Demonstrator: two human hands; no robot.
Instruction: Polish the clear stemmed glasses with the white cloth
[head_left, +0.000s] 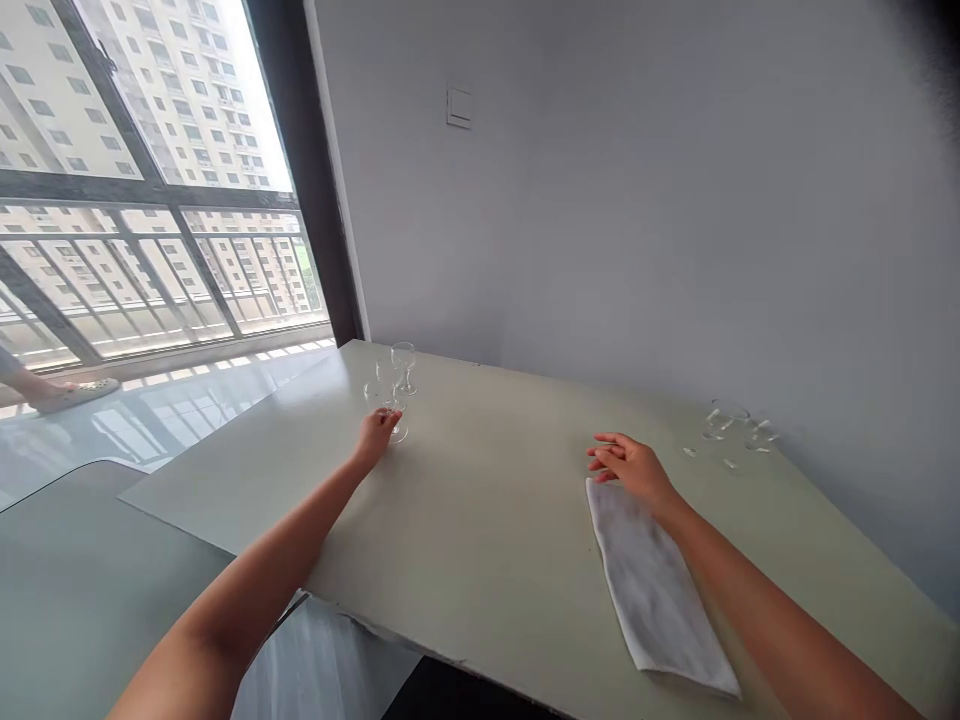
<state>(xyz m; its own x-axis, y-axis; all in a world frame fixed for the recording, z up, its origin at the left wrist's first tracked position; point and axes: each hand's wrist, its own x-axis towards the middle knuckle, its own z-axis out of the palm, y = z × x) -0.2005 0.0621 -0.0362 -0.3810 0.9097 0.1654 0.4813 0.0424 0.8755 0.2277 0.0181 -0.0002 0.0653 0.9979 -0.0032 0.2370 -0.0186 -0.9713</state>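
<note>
Left hand (377,432) gripped a stemmed glass (398,434); right hand (631,466) hovered by the white cloth (654,590).
Thumb and fingertips pinched the glass, well left of the cloth; the right fingers spread loosely at its far end. Clear glassware (725,419) sat beyond its right side.

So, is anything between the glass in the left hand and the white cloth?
Nothing visible stands between the held glass and the white cloth. The right hand is at the cloth's far end; another glass stands beyond the left hand.
</note>
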